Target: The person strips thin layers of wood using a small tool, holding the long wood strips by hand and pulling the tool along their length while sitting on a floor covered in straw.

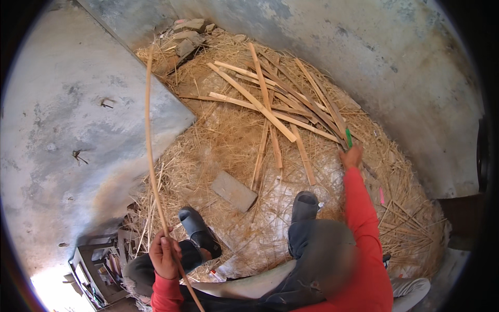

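Observation:
My left hand [165,254] is closed around a long, thin bamboo strip [154,177]. The strip rises from my lap past my left shoe toward the wall and bows slightly. Out at the right, my stretched arm ends in my right hand [353,156], its fingers closed round a slim green object [349,137] that pokes up from the grip; its kind is not clear. That hand is at the near end of a loose, crisscrossed heap of split bamboo strips [283,117] on the floor.
Straw and shavings [208,151] litter the floor. A brick [234,191] lies ahead of my feet, and stone pieces [189,39] sit in the far corner. Walls bound the left and far right. A wooden frame [96,270] stands at lower left; thin sticks [410,229] lie at right.

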